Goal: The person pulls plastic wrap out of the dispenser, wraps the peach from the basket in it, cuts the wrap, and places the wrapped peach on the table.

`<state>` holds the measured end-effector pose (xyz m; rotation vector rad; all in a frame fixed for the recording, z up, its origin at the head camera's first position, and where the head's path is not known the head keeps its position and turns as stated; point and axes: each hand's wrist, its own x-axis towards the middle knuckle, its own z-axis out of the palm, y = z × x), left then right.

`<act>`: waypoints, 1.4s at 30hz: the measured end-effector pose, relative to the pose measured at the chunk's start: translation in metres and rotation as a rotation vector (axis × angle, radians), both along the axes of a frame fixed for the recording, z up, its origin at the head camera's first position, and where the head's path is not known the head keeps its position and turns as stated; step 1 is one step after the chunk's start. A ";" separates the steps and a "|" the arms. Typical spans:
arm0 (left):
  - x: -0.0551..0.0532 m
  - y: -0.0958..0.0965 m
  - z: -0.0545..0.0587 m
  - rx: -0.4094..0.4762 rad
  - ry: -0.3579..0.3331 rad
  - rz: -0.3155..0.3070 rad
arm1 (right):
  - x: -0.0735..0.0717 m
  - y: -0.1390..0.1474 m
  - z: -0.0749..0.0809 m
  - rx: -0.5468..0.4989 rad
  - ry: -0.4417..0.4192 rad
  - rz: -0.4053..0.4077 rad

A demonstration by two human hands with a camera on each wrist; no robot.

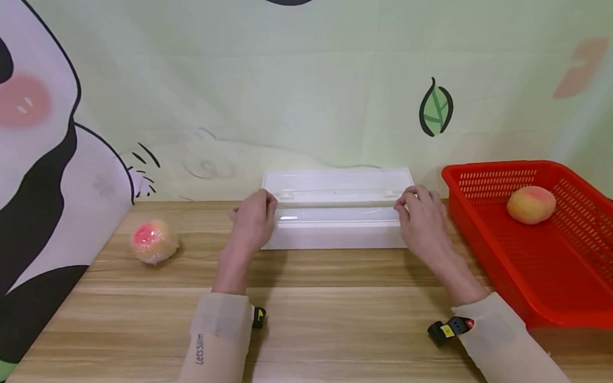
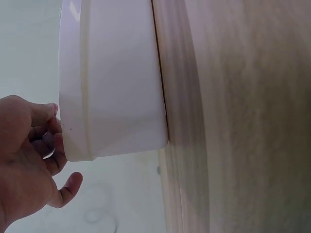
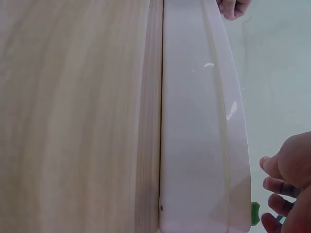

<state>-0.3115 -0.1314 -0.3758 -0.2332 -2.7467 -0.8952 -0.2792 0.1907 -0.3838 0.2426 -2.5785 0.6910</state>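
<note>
Flanking white box (image 1: 335,234): left hand (image 1: 253,220), right hand (image 1: 422,222) | red basket (image 1: 559,272): peach (image 1: 531,205)

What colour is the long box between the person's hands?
The long box is glossy white, seen best in the head view.

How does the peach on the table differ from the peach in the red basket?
The table peach looks wrapped in shiny clear film, while the basket peach looks unwrapped. The table peach shows a vivid pink patch; the basket peach has a softer blush. Both are roundish, with yellowish skin.
</note>
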 end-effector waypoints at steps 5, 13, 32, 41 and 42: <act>0.000 0.000 -0.001 0.034 -0.002 -0.015 | 0.001 -0.001 -0.001 0.007 0.036 -0.018; 0.003 -0.001 -0.001 0.149 0.055 -0.050 | 0.000 0.001 -0.002 -0.022 0.089 0.021; 0.003 -0.001 -0.003 0.237 0.070 -0.012 | 0.002 -0.001 -0.002 -0.079 0.033 0.064; 0.003 -0.004 -0.002 0.238 0.052 -0.037 | 0.001 0.000 -0.002 -0.086 0.081 0.065; 0.003 -0.005 -0.001 0.238 0.046 -0.038 | 0.001 0.000 -0.002 -0.088 0.086 0.065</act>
